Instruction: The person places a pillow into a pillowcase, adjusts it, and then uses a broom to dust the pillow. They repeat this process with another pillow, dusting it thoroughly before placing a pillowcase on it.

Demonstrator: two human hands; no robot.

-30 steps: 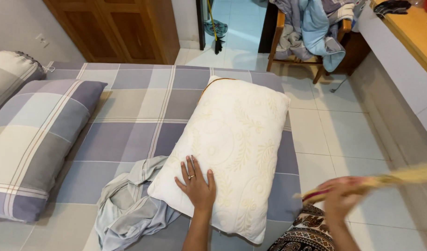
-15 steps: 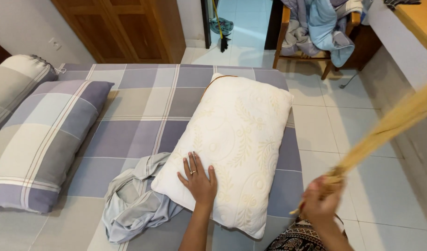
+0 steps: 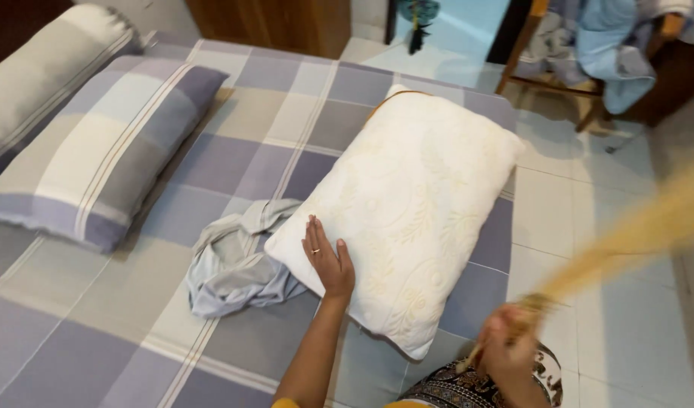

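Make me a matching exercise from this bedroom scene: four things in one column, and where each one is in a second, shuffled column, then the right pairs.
Things:
1. white pillow
2. crumpled grey cloth
3. straw broom
4. checked pillow

Places:
A. gripped in the right hand, raised over the floor
B. near the head of the bed, apart from both hands
C. under the flat left hand
D. bunched on the checked bedsheet, against the white pillow's edge

Pairs: 1-C, 2-D, 3-A, 4-B
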